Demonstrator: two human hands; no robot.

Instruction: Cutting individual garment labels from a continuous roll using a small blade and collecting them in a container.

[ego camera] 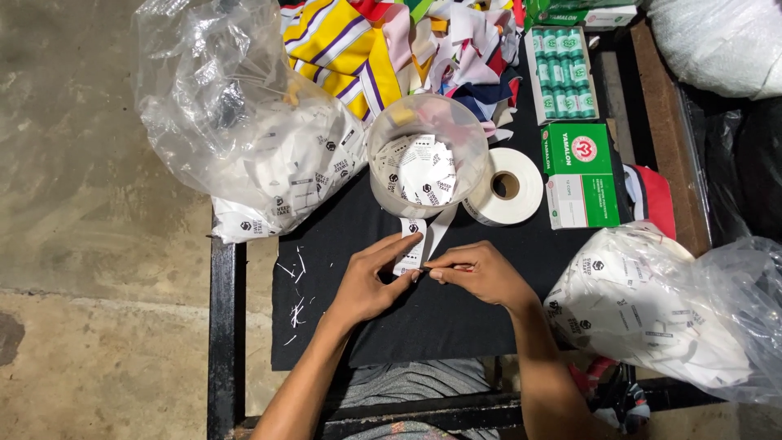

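My left hand (373,279) holds a small white printed label (410,246) flat against the black cloth, thumb and forefinger pinching its lower edge. My right hand (476,273) is closed around a thin small tool whose tip meets the label's edge, right beside the left fingertips. A white strip (440,228) runs from the label toward the roll of white tape (505,186). Just beyond my hands stands a clear plastic tub (426,155) holding several loose printed labels.
A clear bag of labels (244,122) lies at the left, another (652,314) at the right. Coloured fabric scraps (391,41) are heaped at the back. A green box of thread spools (560,73) and a green-and-white carton (580,175) sit at right. White snippets (297,285) lie on the black cloth (423,318).
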